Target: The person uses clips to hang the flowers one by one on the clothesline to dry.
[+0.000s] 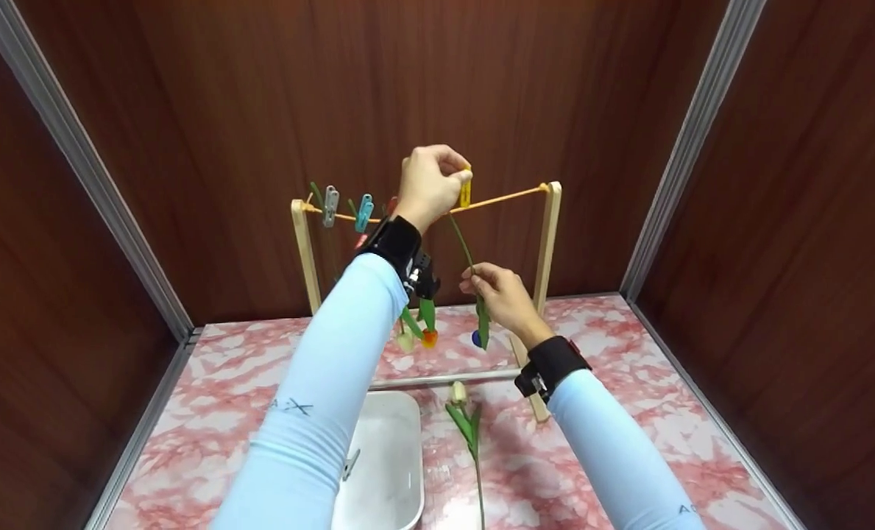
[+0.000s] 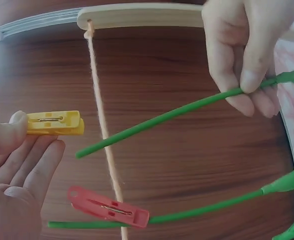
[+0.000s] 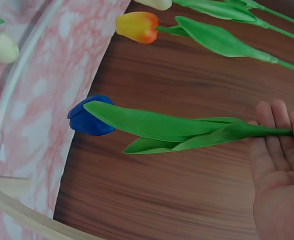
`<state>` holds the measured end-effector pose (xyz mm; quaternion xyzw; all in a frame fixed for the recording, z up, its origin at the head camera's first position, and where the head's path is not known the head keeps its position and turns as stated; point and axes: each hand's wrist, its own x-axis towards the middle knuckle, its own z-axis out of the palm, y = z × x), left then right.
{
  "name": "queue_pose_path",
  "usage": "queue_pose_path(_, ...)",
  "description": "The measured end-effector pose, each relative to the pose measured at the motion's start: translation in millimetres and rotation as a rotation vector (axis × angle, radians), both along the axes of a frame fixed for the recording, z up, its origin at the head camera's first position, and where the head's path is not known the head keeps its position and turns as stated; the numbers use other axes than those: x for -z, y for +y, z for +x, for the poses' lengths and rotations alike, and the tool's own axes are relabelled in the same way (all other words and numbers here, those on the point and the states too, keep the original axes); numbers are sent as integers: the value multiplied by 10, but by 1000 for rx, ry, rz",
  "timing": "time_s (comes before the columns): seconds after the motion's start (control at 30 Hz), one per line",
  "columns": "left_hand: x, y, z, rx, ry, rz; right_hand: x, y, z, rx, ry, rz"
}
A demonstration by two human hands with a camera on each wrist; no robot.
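Note:
Between thumb and fingers my left hand pinches a yellow clothespin just above the orange line. The clothespin stands apart from the line. My right hand pinches the green stem of a blue tulip, which hangs head down. The stem's bare end crosses the line in the left wrist view. Beside it, a red clothespin clips another stem to the line. An orange-yellow tulip hangs upside down nearby.
A wooden frame carries the line. Grey and light blue clothespins sit on its left part. On the marbled table lie a white basin with a clothespin in it and a white tulip.

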<state>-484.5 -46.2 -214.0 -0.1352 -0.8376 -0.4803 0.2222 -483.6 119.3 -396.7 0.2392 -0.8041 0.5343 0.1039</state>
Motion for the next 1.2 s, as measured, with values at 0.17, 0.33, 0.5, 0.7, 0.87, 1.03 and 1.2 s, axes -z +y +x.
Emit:
queue_pose_path(0.17,56,-13,-36,-17,-4,-8,33,-4,-32,22,-17,-20)
queue_pose_path(0.33,85,-30,-66,-21,-12,-10,42,-31,-51,27,4,-22)
queue_pose_path(0.5,105,-30,-70,-14,-25,-17,31,-45,-67,30,-9,-51)
queue_pose_path(0.7,136,-32,-91,-7,-45,-8,22,-44,-79,48,-44,-63)
queue_pose_path(0.87,168,-46,-93,-26,-66,-29,18,-57,-90,65,-40,-65)
queue_pose_path(1.03,166,-47,-85,-9,-118,-55,30,-66,-101,63,-42,-83)
queue_pose_path(1.2,118,-53,-77,30,-184,-73,30,-75,-95,55,-48,-105)
